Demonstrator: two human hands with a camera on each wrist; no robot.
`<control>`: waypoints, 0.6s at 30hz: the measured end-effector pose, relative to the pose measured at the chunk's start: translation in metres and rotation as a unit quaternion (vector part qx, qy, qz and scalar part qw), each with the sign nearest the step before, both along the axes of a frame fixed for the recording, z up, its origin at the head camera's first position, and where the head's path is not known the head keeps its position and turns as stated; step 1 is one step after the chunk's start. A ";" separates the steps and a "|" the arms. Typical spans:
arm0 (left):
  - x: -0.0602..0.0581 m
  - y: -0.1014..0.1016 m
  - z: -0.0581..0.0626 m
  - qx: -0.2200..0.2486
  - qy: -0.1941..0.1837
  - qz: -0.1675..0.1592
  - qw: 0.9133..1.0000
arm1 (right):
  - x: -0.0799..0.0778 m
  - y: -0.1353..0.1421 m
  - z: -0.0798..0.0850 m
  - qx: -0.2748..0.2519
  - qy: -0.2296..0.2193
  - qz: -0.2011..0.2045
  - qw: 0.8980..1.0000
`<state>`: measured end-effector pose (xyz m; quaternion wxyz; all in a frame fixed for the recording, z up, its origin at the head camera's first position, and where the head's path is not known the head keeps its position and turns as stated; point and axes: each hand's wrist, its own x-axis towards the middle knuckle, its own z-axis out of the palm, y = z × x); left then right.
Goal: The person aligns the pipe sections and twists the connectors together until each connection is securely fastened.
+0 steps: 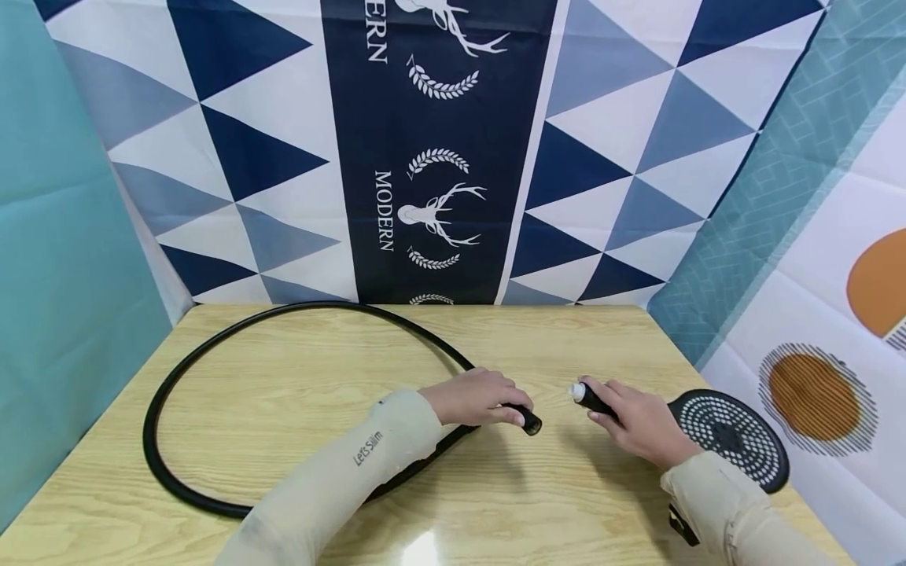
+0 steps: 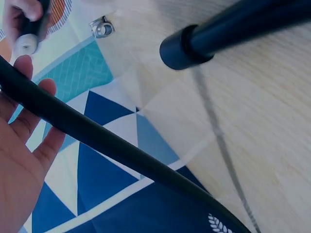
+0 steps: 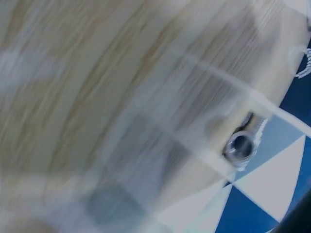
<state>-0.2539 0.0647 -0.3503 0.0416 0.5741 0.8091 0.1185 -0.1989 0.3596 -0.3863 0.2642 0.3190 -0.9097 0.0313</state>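
In the head view my left hand (image 1: 481,397) grips a black shower hose (image 1: 159,409) close behind its end, which points right. Its fingers (image 2: 46,87) lie round the hose in the left wrist view. The hose's other end, with a wider collar (image 2: 177,48), shows at the upper right there. My right hand (image 1: 640,420) holds the black handle of a shower head (image 1: 729,440), its white threaded tip (image 1: 576,391) facing the hose end across a gap. The round perforated face lies behind that hand, partly behind the sleeve.
The hose makes a big loop on the left of the wooden table (image 1: 311,393). A small metal fitting (image 2: 102,28) sits near the table's edge in both wrist views. Patterned cloth walls (image 1: 439,157) enclose the back and sides. A small black piece (image 1: 683,525) shows beneath the right sleeve.
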 end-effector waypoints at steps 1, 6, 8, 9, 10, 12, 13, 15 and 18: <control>0.000 -0.001 0.001 0.005 0.001 0.001 1.000 | 0.001 -0.002 0.002 -0.004 0.008 0.010 1.000; -0.001 -0.008 0.007 0.039 -0.010 0.009 0.999 | 0.007 -0.015 0.017 -0.011 0.000 0.021 1.000; -0.002 -0.011 0.009 0.049 -0.019 0.017 0.998 | 0.010 -0.021 0.024 -0.013 -0.009 0.013 1.000; -0.003 -0.013 0.010 0.054 -0.022 0.019 0.998 | 0.011 -0.024 0.027 -0.017 -0.010 0.009 1.000; -0.003 -0.014 0.012 0.058 -0.024 0.022 0.998 | 0.011 -0.027 0.030 -0.019 -0.007 0.007 1.000; -0.004 -0.018 0.014 0.065 -0.026 0.027 0.997 | 0.012 -0.033 0.034 -0.028 0.005 0.011 1.000; -0.004 -0.019 0.015 0.068 -0.026 0.027 0.997 | 0.012 -0.035 0.036 -0.029 0.011 0.015 0.999; -0.005 -0.022 0.017 0.073 -0.024 0.028 0.997 | 0.012 -0.040 0.039 -0.023 0.025 0.026 0.999; -0.006 -0.025 0.019 0.078 -0.024 0.031 0.996 | 0.011 -0.045 0.043 -0.012 0.037 0.040 0.998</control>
